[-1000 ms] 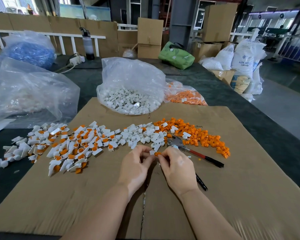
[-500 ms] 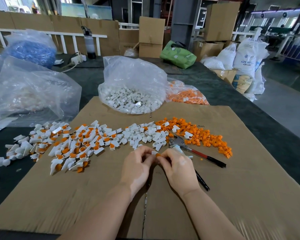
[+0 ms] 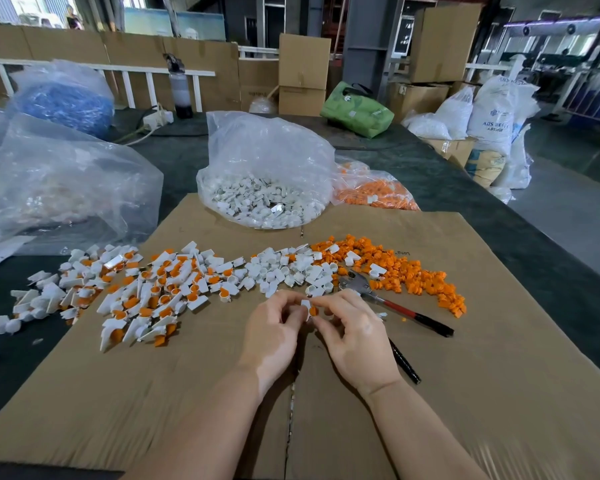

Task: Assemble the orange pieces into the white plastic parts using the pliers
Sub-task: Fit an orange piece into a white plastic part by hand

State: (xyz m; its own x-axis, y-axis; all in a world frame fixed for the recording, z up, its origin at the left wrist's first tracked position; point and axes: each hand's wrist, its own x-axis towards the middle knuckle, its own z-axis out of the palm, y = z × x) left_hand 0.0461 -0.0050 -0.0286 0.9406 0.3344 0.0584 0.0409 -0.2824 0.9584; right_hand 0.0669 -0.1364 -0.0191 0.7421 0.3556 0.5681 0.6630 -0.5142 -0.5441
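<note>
My left hand (image 3: 274, 334) and my right hand (image 3: 357, 337) meet at the middle of the cardboard sheet (image 3: 187, 393). Together their fingertips pinch one white plastic part (image 3: 305, 304) with an orange piece (image 3: 313, 311) seated in it. The pliers (image 3: 392, 303), with red and black handles, lie untouched on the cardboard just right of my right hand. Loose white parts (image 3: 284, 268) lie beyond my hands, loose orange pieces (image 3: 406, 271) to the right. A heap of assembled white-and-orange parts (image 3: 146, 292) spreads to the left.
A clear bag of white parts (image 3: 264, 188) and a bag of orange pieces (image 3: 371, 192) stand behind the cardboard. Large clear bags (image 3: 59, 185) sit at the left. A green bag (image 3: 357, 110), boxes and sacks stand at the back right.
Both hands stay together at the same spot, working the small part between the fingertips. The orange piece now shows more plainly in the white part. The pliers have not moved.
</note>
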